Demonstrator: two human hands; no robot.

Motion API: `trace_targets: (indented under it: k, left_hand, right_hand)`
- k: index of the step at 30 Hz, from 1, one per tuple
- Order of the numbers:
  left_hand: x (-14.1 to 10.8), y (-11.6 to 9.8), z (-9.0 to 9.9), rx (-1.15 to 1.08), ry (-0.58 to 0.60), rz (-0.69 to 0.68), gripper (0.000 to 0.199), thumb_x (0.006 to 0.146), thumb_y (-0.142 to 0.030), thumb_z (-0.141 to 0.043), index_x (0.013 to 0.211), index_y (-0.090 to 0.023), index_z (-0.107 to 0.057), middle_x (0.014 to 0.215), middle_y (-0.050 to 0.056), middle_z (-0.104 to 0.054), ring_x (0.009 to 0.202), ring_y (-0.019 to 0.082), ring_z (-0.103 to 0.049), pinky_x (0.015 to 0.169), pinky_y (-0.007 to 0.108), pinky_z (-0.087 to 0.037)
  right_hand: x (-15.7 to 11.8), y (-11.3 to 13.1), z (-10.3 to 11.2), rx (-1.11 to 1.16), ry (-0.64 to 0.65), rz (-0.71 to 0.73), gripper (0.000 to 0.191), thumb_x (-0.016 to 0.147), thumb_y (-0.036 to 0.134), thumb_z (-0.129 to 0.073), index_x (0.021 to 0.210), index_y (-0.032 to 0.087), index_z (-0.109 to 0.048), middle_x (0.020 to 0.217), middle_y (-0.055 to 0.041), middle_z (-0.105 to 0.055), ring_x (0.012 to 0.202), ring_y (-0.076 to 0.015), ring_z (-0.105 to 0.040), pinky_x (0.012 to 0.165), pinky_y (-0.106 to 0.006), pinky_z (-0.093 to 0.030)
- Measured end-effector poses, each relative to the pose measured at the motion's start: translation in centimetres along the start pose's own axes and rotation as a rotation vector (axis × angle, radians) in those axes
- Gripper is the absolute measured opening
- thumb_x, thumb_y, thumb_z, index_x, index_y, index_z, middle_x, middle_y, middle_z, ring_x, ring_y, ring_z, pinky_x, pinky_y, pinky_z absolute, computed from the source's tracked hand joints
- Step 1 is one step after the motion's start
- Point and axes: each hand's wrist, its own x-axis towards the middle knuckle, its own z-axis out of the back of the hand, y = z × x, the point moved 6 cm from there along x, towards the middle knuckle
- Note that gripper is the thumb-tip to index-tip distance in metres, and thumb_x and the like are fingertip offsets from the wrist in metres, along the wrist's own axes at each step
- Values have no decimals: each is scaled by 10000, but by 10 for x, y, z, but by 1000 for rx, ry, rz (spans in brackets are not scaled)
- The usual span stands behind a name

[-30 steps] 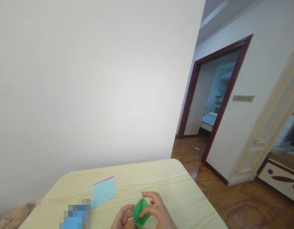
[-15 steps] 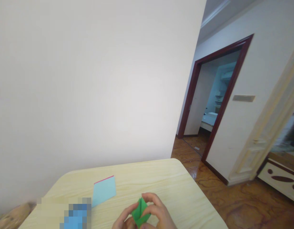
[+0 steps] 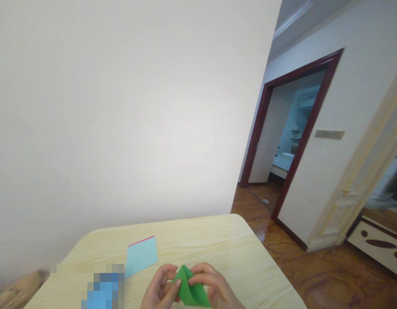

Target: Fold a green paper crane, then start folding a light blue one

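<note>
A folded piece of green paper (image 3: 187,287) is held up between my two hands above the table, near the bottom edge of the view. My left hand (image 3: 162,286) pinches its left side, thumb in front and fingers behind. On the right, my right hand (image 3: 216,286) grips the other side, its fingertips reaching into an open fold. The paper comes to a point at the top and spreads wider below. Its lower right part is partly hidden by my right hand.
A light-blue pad of paper (image 3: 141,256) with a pink edge lies on the pale wood table (image 3: 198,234), left of my hands. Beside it is a blurred blue patch (image 3: 103,292). The white wall (image 3: 121,107) borders the table's far side. A doorway with a dark red frame (image 3: 301,141) stands at right.
The green paper has gone from a compact diamond to a wider, opened shape. My left hand has shifted up and left, with its thumb now in front. My right fingers have moved into the fold.
</note>
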Motion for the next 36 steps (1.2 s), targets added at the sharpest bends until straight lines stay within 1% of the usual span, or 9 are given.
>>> trace_targets:
  k: [3, 8, 13, 18, 22, 26, 29, 33, 36]
  left_hand:
    - [1, 1, -3, 99, 37, 4, 381, 513, -472, -765, 755, -200, -654, 641, 16, -675, 586, 174, -595, 477, 226, -428]
    - [0, -6, -3, 275, 54, -71, 324, 569, -507, -710, 642, -192, -678, 589, 21, -665, 592, 180, -580, 543, 241, -441]
    - [-4, -12, 0, 474, 18, -145, 264, 619, -460, -684, 661, -199, -685, 565, 7, -638, 550, 160, -550, 469, 204, -381]
    - [-3, -8, -1, 524, 74, -128, 264, 639, -432, -677, 764, -203, -718, 643, 35, -697, 577, 180, -589, 494, 216, -410]
    - [1, -3, 1, 435, 82, -87, 286, 648, -462, -666, 681, -179, -687, 593, 26, -674, 546, 167, -585, 493, 221, -433]
    - [4, 6, 14, 248, -89, -55, 351, 576, -510, -702, 663, -179, -626, 557, -27, -603, 452, 132, -558, 384, 201, -410]
    - [4, 16, 19, 135, -179, -29, 413, 502, -522, -743, 701, -185, -610, 619, -20, -618, 537, 167, -609, 429, 234, -474]
    - [2, 30, 18, 73, -154, 41, 474, 482, -515, -764, 807, -195, -635, 734, 13, -663, 634, 186, -627, 512, 271, -516]
    - [1, 40, 15, -10, -50, 214, 508, 469, -583, -738, 780, -190, -656, 759, 31, -667, 698, 208, -640, 564, 292, -517]
  right_hand:
    - [-2, -14, 5, -19, -88, -148, 468, 869, 551, -322, 903, 229, -660, 920, -73, -629, 862, -202, -578, 791, -345, -443]
    - [-5, -43, -3, 100, -149, -365, 264, 775, 385, -586, 933, 174, -592, 778, -42, -652, 712, -174, -609, 630, -265, -463]
    - [-1, -36, -1, -28, -145, -367, 82, 750, 191, -572, 793, 156, -632, 722, -28, -664, 688, -161, -617, 615, -235, -457]
    - [8, -17, 3, -252, 0, -331, 153, 739, 149, -550, 774, 201, -689, 721, -5, -685, 674, -154, -620, 612, -229, -459]
    - [14, -14, 13, -257, -37, -332, 130, 731, 198, -585, 822, 195, -679, 801, -29, -684, 748, -175, -625, 619, -241, -474]
    - [10, -31, 21, -81, -156, -402, 276, 779, 326, -555, 996, 161, -601, 910, -80, -656, 772, -187, -620, 570, -250, -485]
    - [5, -47, 10, -40, -107, -423, 401, 664, 242, -664, 1051, 181, -580, 977, -68, -634, 724, -166, -612, 553, -232, -471]
    - [2, -63, -5, -31, -72, -418, 225, 684, 161, -603, 904, 184, -648, 821, -21, -667, 684, -150, -598, 566, -218, -452]
    - [2, -67, -1, -70, -127, -419, 176, 688, 120, -561, 821, 170, -665, 730, -13, -668, 667, -154, -599, 580, -225, -451]
